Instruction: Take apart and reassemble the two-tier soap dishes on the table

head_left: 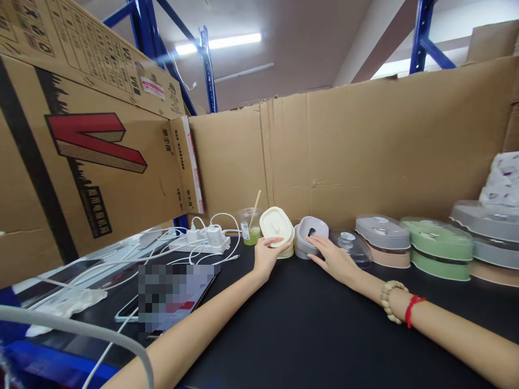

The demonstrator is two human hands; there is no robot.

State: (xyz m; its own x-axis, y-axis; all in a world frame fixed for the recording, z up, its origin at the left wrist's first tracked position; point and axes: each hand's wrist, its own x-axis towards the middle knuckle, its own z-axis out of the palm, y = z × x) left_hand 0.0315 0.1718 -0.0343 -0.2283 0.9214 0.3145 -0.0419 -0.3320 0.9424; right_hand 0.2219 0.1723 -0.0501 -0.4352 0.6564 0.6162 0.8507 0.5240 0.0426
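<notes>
My left hand (266, 258) pinches the lower edge of a cream rounded-square lid (276, 222), tilted up with its face toward me. Below and behind the lid shows a cream container (287, 252). My right hand (330, 260) has its fingers stretched apart, fingertips touching a grey-lavender rounded piece (318, 226) with a dark opening. This piece leans back over a grey base (302, 249), close beside the cream one. Just right of my right hand lies a clear domed cover (348, 243) with a knob, partly hidden by the hand.
Stacked oval boxes with clear lids (382, 233) line the right side. Behind the left hand stands a cup of green drink (253, 233) with a straw. A power strip (203, 246), white cables and a blurred flat item (178, 297) lie left. Cardboard walls (385, 151) enclose the black table (308, 329).
</notes>
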